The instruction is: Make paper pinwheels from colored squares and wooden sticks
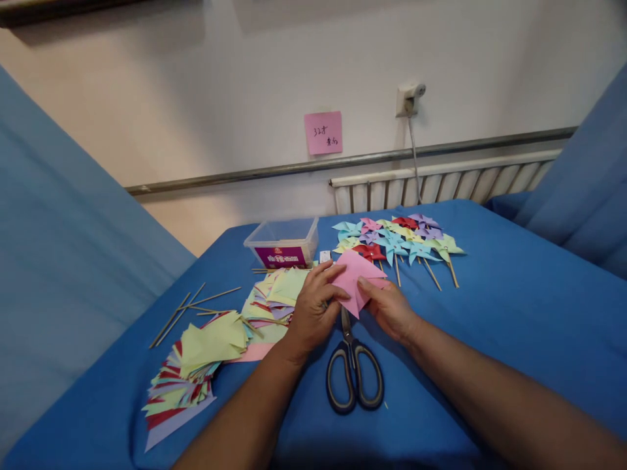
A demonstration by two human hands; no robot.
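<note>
Our left hand (313, 313) and right hand (389, 307) pinch a folded pink paper square (355, 277) just above the scissors (353, 372). Finished pinwheels (396, 241) lie beyond; many cut sheets (206, 359) and sticks (191, 307) remain, so we judge the work partway through.

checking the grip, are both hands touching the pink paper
Touching. The head view shows the left hand and right hand each pinching an edge of the pink paper.
</note>
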